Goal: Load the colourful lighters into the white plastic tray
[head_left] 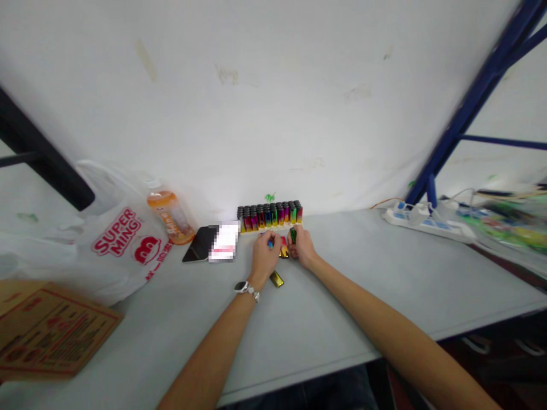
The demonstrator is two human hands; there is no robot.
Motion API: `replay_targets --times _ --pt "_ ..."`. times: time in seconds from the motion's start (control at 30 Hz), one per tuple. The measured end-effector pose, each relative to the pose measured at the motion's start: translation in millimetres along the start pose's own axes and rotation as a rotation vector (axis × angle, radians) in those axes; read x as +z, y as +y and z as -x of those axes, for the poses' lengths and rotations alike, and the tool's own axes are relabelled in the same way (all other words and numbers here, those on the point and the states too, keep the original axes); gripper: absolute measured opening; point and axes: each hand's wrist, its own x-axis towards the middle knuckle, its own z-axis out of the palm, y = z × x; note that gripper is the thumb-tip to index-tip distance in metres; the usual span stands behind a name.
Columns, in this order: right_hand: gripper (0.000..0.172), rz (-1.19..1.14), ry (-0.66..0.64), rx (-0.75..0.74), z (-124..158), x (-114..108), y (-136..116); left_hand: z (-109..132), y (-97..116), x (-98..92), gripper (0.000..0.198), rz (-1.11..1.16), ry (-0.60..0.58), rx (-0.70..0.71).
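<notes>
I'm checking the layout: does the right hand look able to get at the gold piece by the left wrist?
Probably yes: bare tabletop lies between the right hand and the gold piece, though that hand seems to hold a green piece.

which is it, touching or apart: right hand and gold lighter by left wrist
Apart: the head view shows grey tabletop between right hand and gold lighter.

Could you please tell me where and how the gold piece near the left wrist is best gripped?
Probably pinch the gold piece across its long sides, near its free end, coming from above and the right: it lies on the table, slim and oblong, with its other end close to the left wrist.
</notes>
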Motion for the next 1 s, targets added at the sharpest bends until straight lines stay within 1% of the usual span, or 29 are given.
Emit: replay_targets --times 0.27,0.33,0.43,0.5,0.6,0.67,0.73,0.8,0.93,1.0 --pt "0.051 0.024 0.009 -0.037 0 -2 2 0 -2 1.8 0.021 -0.028 -0.033 0.017" --pt "0.051 0.017 0.009 -0.031 -1 -2 3 0 -3 2.2 0.02 -0.068 -0.024 0.04" --pt "0.051 0.001 0.006 -0.018 -2 -2 4 1 -1 2.4 0.013 -0.199 -0.034 0.109" --pt "0.051 -0.01 0.005 -0.033 -3 -2 5 3 0 2.6 0.016 -0.312 -0.083 0.143" --pt "0.054 -0.053 -0.034 -0.027 -5 -4 6 7 0 2.8 0.025 -0.457 -0.186 0.148" --pt "0.058 -0.097 -0.075 0.008 -6 -5 7 9 0 3.0 0.028 -0.515 -0.243 0.151" --pt "0.059 -0.119 -0.1 0.029 -6 -6 8 9 0 3.1 0.029 -0.546 -0.275 0.157" --pt "0.058 -0.098 -0.085 0.011 -6 -5 7 10 0 3.0 0.03 -0.562 -0.286 0.159" --pt "0.054 -0.005 0.006 -0.06 -4 -2 6 10 0 2.9 0.03 -0.568 -0.283 0.148" --pt "0.051 0.021 0.022 -0.081 -3 -2 5 10 0 2.8 0.031 -0.566 -0.283 0.145"
